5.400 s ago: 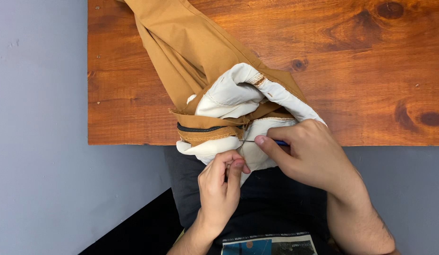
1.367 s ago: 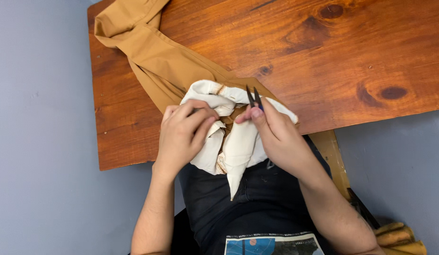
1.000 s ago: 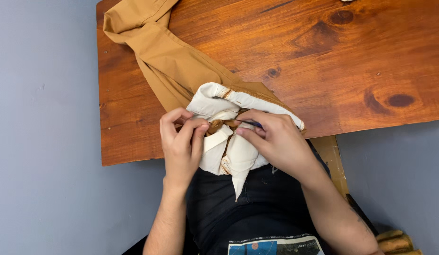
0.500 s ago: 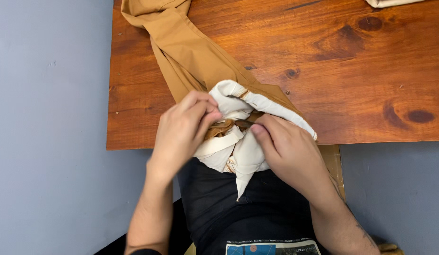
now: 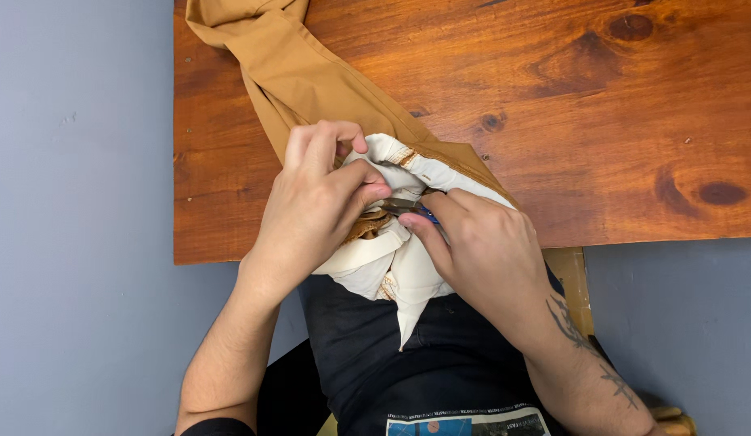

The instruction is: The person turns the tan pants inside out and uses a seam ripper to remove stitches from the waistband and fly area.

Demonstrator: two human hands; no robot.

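Tan trousers [image 5: 303, 73] lie across the wooden table [image 5: 602, 121], their waist end hanging over the near edge with the white pocket lining [image 5: 408, 274] turned out. My left hand [image 5: 311, 214] pinches the lining and the bunched tan cloth at the waist. My right hand [image 5: 480, 250] holds a small metal cutting tool with a blue handle [image 5: 408, 207], its tip pointing left against the fabric right under my left fingertips. The two hands almost touch.
The table edge runs just behind my hands, with bare knotted wood to the right. Grey floor lies left and right. A yellowish chair part [image 5: 565, 270] shows by my right forearm. My lap is in dark clothing.
My right hand has lowered the cutting tool from upright to flat against the waist seam. My left hand has closed tighter over the lining. The garment has stayed at the table edge.
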